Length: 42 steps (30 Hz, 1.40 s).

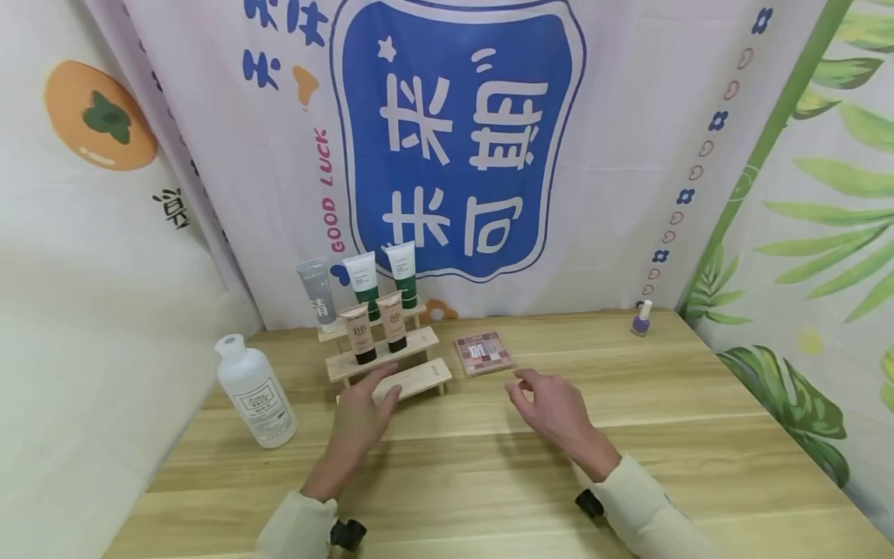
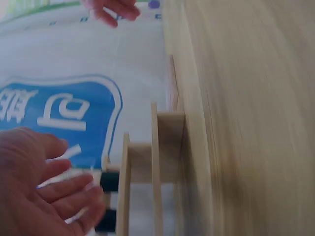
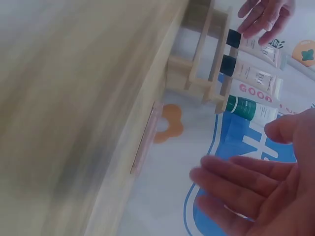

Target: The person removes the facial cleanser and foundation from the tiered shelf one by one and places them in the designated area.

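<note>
My left hand [image 1: 358, 419] hovers at the front left of a three-step wooden display stand [image 1: 422, 378], its fingers loosely extended and apart. Whether it touches the lowest step, I cannot tell; in the left wrist view nothing sits in its grasp. Two beige BB cream tubes [image 1: 359, 334] stand on the middle step. On the top step are a grey tube [image 1: 317, 299] and two white-and-green tubes [image 1: 364, 284]. Over the table, just in front of a flat square makeup palette [image 1: 484, 353], my right hand [image 1: 555, 411] holds nothing, its fingers relaxed.
A white pump-less bottle [image 1: 258, 394] stands on the wooden table [image 1: 475, 497] left of the stand. Toward the back right corner is a small purple nail polish bottle [image 1: 642, 318] with a white cap. Printed fabric [image 1: 615, 155] hangs behind the table and along both sides.
</note>
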Motion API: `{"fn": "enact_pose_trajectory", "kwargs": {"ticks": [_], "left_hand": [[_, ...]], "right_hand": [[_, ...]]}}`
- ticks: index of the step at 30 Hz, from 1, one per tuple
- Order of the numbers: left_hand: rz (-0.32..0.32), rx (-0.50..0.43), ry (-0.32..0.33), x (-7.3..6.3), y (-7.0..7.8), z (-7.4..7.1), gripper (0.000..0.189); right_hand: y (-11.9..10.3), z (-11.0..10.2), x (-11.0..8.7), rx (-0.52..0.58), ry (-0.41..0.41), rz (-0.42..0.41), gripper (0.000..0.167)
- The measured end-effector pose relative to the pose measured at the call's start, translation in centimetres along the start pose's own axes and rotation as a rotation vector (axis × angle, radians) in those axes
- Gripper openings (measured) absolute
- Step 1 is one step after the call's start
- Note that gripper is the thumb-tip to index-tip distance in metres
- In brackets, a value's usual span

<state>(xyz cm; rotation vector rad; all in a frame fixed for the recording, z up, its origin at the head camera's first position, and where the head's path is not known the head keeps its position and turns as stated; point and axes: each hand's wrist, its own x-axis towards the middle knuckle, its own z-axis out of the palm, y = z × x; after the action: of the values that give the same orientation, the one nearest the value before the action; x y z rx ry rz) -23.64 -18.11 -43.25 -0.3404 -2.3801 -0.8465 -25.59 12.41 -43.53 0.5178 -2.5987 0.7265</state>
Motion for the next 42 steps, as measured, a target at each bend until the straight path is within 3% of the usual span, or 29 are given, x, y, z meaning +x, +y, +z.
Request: {"fn": "enact_pose_trajectory", "kwargs": {"ticks": [3,5,13,18,21,24,27,30,34,42], "left_hand": [[-0.018,-0.112,0.055,-0.2,-1.2,-1.0,0.026],[-0.070,-0.163,0.056,-0.4,-2.0,-1.7,0.024],[-0.280,-0.170,0.019,-1.2,-3.8,-4.0,0.030],[-0.429,-0.250,0.028,0.1,-4.0,-3.4,0.041],[-0.533,-0.333,0.026,1.2,-4.0,-2.7,0.053],[-0.588,-0.373,0.026,2.0,-4.5,-2.2,0.064],[-0.613,-0.392,0.010,2.5,-5.2,-2.3,0.072],[-0.623,-0.423,-0.049,2.7,-6.2,-2.6,0.078],[-0.585,-0.468,-0.103,2.4,-7.7,-2.2,0.080],[-0.529,-0.528,-0.073,1.2,-9.5,-2.1,0.075]], "right_hand": [[-0.4,0.2,0.3,0.033,0.015,-0.022,0.026],[-0.5,0.4,0.4,0.049,0.008,-0.025,0.023],[-0.8,1.7,1.0,0.087,-0.072,-0.018,0.022],[-1.3,2.0,2.4,0.139,-0.124,-0.018,0.022],[-2.1,2.3,3.9,0.286,-0.203,0.015,0.022],[-3.1,3.3,6.0,0.412,-0.239,0.024,0.023],[-4.5,4.4,8.2,0.472,-0.245,0.019,0.028],[-5.7,5.4,10.5,0.507,-0.249,0.010,0.034],[-6.8,6.2,12.9,0.526,-0.267,-0.006,0.042],[-9.6,7.6,15.3,0.601,-0.358,-0.003,0.051]]}}
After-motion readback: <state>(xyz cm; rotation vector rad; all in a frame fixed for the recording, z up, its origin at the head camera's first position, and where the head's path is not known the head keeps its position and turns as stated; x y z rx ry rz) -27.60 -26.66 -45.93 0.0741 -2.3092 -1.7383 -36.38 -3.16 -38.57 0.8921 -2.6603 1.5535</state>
